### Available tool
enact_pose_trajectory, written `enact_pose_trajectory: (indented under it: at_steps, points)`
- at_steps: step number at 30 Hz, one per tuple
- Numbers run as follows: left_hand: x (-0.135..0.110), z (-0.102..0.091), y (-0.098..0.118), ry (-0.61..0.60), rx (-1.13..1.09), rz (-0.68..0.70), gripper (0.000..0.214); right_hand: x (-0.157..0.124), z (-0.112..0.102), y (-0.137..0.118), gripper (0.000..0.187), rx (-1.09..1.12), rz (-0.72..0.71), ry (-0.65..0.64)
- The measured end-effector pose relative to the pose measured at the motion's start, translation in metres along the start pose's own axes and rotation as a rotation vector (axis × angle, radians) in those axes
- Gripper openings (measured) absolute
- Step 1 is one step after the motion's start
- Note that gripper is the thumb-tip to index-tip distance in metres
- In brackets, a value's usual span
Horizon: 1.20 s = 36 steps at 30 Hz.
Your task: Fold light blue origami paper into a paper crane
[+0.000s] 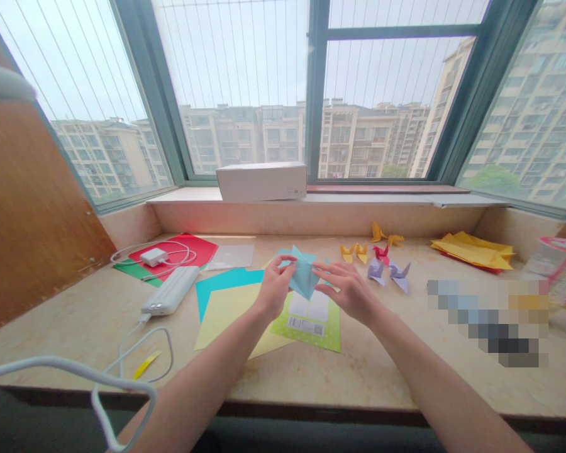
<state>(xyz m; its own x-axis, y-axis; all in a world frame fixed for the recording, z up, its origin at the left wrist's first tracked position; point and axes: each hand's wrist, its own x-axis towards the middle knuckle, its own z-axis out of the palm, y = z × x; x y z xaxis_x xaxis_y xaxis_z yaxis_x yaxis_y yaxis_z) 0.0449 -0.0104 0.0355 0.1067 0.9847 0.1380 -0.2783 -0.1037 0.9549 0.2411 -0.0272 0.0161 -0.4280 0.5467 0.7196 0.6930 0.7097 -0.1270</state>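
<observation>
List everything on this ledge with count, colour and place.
folded paper: one, light blue, held over the ledge
teal sheet: one, teal, left of the folded paper
pale yellow sheet: one, pale yellow, overlapping the teal sheet
dotted pack: one, green, white label, beneath the folded paper
red sheet: one, red, far left
charger: one, white, on the red sheet
power bank: one, white, beside the teal sheet
paper cranes: about seven, yellow, red, lilac, right of the folded paper
yellow stack: one, yellow, far right
box: one, white, on the windowsill
left hand: one, bare, grip on the folded paper
right hand: one, bare, grip on the folded paper
</observation>
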Motion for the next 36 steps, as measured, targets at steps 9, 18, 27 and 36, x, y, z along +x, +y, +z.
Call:
enact_pose_trajectory:
  at_steps: [9, 18, 27, 36]
  points:
    - [0.002, -0.002, -0.003, -0.024, 0.066, 0.004, 0.027, 0.001, -0.006, -0.003, 0.019, 0.073, 0.003, 0.075]
    - [0.005, -0.003, -0.004, -0.028, 0.008, -0.047, 0.029, 0.003, -0.013, -0.006, 0.023, -0.093, -0.122, -0.018]
    - [0.005, -0.005, -0.006, -0.048, 0.025, -0.117, 0.025, 0.001, -0.013, -0.001, 0.023, -0.209, -0.301, -0.052]
    - [0.000, -0.002, 0.002, -0.131, 0.038, -0.073, 0.034, 0.004, -0.012, -0.012, 0.010, 0.008, -0.137, 0.108]
